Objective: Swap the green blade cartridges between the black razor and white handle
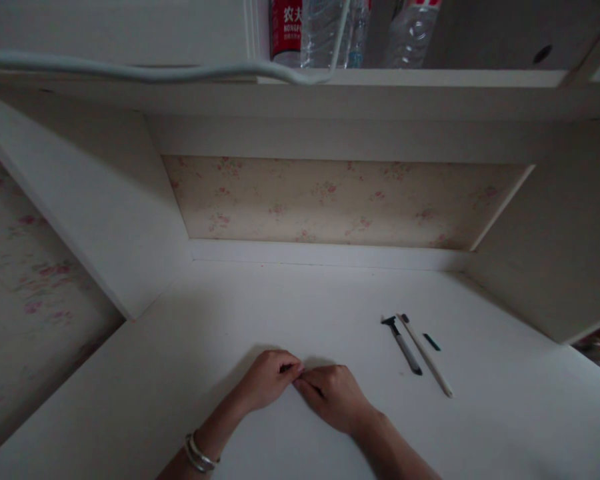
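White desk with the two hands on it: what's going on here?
A person has their left hand and right hand together over the white desk, fingertips meeting; whether they pinch something small can't be made out. To the right lie a razor, a toothbrush and a small dark strip, none of them touched by either hand.

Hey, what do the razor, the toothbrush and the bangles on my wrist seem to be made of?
Razor: probably plastic, its smooth grey handle evenly coloured. Toothbrush: pale and matte-looking, wood or plastic; I can't tell which. Bangles: likely polished metal, given their silvery sheen.
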`<action>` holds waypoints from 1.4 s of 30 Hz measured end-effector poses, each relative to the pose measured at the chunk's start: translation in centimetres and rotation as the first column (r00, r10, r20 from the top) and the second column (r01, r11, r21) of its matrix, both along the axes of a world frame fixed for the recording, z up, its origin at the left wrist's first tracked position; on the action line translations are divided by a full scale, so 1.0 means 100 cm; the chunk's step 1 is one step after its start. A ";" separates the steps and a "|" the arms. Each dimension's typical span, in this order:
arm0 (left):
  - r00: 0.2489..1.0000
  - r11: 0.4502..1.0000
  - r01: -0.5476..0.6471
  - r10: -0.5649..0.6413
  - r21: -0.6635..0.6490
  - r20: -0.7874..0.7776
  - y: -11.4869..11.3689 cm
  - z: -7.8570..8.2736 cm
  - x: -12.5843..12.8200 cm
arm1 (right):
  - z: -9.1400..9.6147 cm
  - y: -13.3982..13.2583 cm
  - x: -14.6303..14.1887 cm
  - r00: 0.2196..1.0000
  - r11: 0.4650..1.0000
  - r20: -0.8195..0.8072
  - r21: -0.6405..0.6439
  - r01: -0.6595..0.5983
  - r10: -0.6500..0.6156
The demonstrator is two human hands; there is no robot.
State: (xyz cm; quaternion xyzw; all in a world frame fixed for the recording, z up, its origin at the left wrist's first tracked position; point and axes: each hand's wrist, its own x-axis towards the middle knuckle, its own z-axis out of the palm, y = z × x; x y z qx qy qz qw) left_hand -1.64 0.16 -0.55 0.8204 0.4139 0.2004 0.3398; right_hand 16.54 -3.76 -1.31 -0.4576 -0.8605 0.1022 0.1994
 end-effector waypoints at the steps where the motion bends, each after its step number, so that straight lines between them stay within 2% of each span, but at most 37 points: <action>1: 1.000 1.000 -0.003 0.003 -0.001 -0.002 0.000 0.000 0.000 | 0.000 0.000 0.000 1.000 1.000 0.005 -0.001 0.001 -0.001; 24: 1.000 1.000 -0.004 0.005 0.018 -0.027 0.000 0.000 0.001 | 0.001 0.000 -0.001 1.000 1.000 0.022 0.019 0.005 -0.006; 42: 1.000 1.000 -0.010 0.010 0.015 0.019 0.000 0.000 0.000 | -0.001 0.000 0.000 1.000 1.000 0.015 0.008 0.008 -0.008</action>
